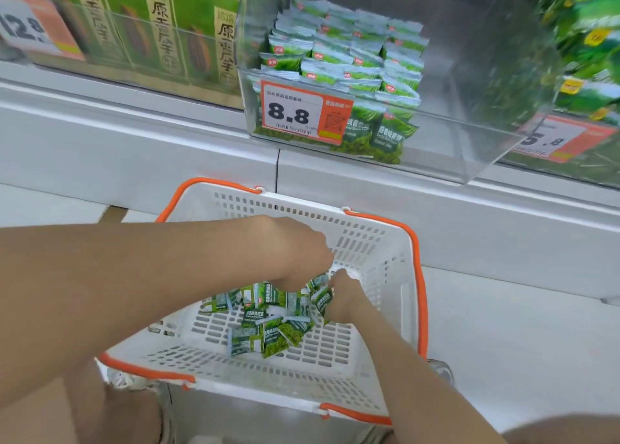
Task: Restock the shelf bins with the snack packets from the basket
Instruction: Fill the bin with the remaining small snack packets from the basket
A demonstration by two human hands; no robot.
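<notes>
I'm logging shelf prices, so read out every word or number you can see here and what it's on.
"8.8": middle tag on the clear bin.
"12.8", blurred: left tag.
"5.8", first digit partly hidden: right tag.
"原香瓜子", blurred: green boxes.
Small print on the tags, bin packets and basket packets: too blurred to read.
</notes>
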